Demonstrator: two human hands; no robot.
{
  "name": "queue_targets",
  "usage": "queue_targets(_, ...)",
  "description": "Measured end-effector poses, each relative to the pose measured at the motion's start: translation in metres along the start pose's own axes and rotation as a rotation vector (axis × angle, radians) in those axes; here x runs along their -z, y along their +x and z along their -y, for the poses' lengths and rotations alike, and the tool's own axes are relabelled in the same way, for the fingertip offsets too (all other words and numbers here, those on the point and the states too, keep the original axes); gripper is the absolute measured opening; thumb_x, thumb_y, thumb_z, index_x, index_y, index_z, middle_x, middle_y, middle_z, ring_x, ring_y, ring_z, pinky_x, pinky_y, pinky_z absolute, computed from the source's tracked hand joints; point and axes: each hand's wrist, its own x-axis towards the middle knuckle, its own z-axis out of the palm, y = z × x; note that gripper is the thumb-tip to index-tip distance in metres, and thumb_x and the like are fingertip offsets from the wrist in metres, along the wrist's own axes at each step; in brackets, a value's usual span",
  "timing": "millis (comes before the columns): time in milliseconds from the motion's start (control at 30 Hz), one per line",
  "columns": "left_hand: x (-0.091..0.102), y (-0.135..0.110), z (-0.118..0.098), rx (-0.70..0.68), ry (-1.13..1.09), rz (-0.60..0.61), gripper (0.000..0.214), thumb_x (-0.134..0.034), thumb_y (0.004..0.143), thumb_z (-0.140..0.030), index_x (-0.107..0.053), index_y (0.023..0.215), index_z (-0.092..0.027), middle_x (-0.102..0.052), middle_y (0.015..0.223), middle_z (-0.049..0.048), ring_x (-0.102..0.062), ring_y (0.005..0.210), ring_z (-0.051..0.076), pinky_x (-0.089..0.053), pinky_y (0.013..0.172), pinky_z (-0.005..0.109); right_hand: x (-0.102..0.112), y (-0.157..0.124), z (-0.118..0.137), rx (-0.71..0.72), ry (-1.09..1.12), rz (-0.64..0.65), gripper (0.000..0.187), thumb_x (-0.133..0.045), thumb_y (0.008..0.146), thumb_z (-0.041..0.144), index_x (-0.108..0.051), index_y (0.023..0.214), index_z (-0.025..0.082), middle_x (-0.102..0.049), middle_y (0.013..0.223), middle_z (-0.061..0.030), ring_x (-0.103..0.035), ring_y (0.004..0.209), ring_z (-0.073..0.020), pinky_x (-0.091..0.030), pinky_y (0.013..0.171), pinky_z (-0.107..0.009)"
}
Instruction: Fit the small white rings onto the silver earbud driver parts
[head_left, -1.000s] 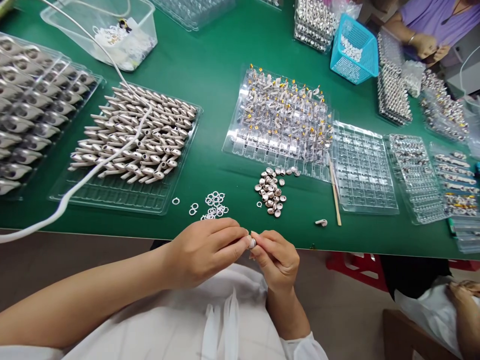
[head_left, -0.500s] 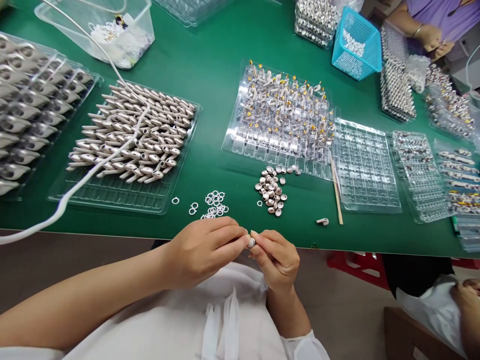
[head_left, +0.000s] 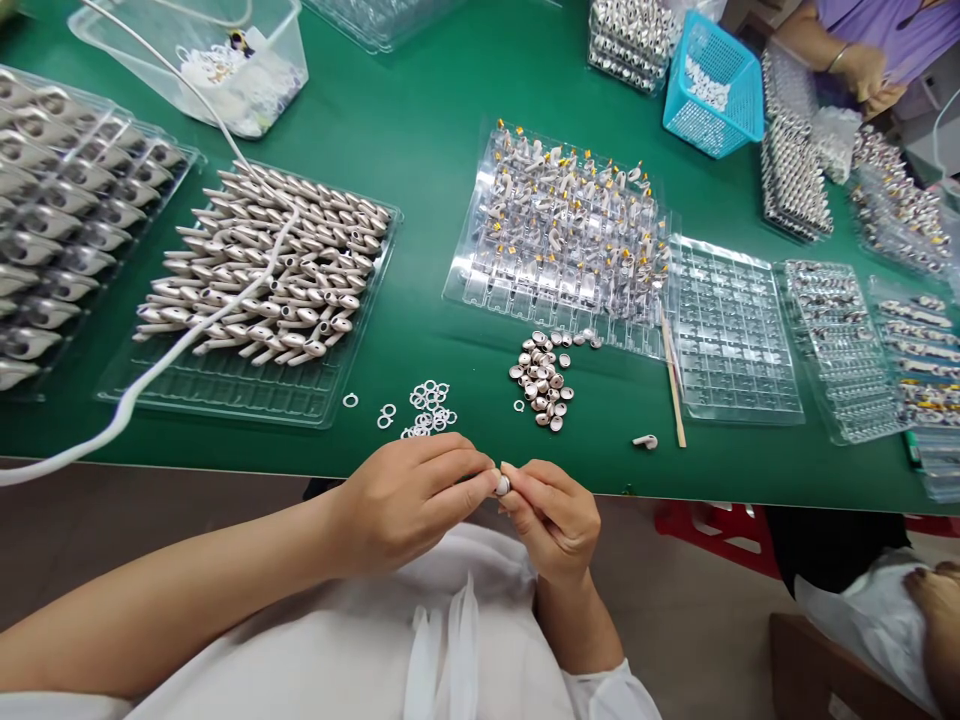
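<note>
My left hand and my right hand meet just below the table's front edge, fingertips pinched together on a small silver cap. On the green table beyond them lies a heap of small white rings and a heap of silver caps. A single white earbud piece lies to the right beside a thin wooden stick.
A clear tray of beige earbud shells sits at left, crossed by a white cable. A clear tray of small parts with yellow tabs stands centre, more trays at right. A blue basket and another person's hands are far right.
Both hands stay pinched on the cap in the same place; only the camera view has shifted slightly.
</note>
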Motion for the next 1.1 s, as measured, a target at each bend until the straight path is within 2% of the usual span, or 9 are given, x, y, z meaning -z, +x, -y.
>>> queue_targets(200, -0.003, -0.002, 0.0, 0.008, 0.011, 0.008, 0.019, -0.043, 0.088, -0.003, -0.058, 0.099, -0.008, -0.069, 0.08, 0.0127, -0.061, 0.072, 0.019, -0.056, 0.062, 0.03, 0.001, 0.0, -0.001, 0.088, -0.086, 0.032, 0.044, -0.062, 0.085, 0.006, -0.063, 0.125, 0.025, -0.068, 0.085, -0.0049, -0.061, 0.066, -0.0135, -0.053, 0.055, -0.027)
queue_targets(500, -0.006, -0.005, 0.002, 0.011, 0.06, -0.009, 0.016, -0.043, 0.09, -0.005, -0.057, 0.096, -0.011, -0.068, 0.077, 0.011, -0.06, 0.068, 0.017, -0.055, 0.059, 0.029, -0.001, 0.002, 0.003, 0.221, -0.315, 0.058, 0.047, -0.058, 0.087, 0.007, -0.055, 0.132, 0.021, -0.069, 0.081, -0.0059, -0.062, 0.065, -0.0159, -0.053, 0.053, -0.029)
queue_targets(667, -0.002, 0.0, 0.002, -0.012, 0.06, -0.021, 0.016, -0.042, 0.092, -0.007, -0.057, 0.095, -0.011, -0.068, 0.074, 0.011, -0.06, 0.066, 0.017, -0.055, 0.057, 0.028, -0.002, 0.004, 0.01, 0.183, -0.349, 0.026, 0.043, -0.058, 0.087, 0.011, -0.057, 0.129, 0.02, -0.07, 0.088, -0.0079, -0.067, 0.076, -0.0187, -0.058, 0.063, -0.031)
queue_targets(867, -0.003, 0.0, 0.001, -0.014, 0.074, -0.037, 0.018, -0.041, 0.092, -0.008, -0.058, 0.097, -0.011, -0.069, 0.078, 0.0111, -0.062, 0.071, 0.017, -0.057, 0.063, 0.03, -0.002, 0.007, 0.011, 0.186, -0.325, -0.015, 0.042, -0.061, 0.087, 0.012, -0.059, 0.128, 0.023, -0.071, 0.085, -0.0059, -0.067, 0.074, -0.0179, -0.059, 0.064, -0.031)
queue_targets(1100, -0.003, -0.001, 0.001, -0.037, 0.087, -0.037, 0.017, -0.041, 0.091, -0.007, -0.056, 0.098, -0.01, -0.069, 0.077, 0.0127, -0.061, 0.068, 0.018, -0.056, 0.06, 0.031, -0.006, 0.005, 0.013, 0.167, -0.304, -0.062, 0.043, -0.062, 0.086, 0.009, -0.061, 0.126, 0.024, -0.067, 0.078, -0.0035, -0.061, 0.063, -0.0152, -0.052, 0.053, -0.028)
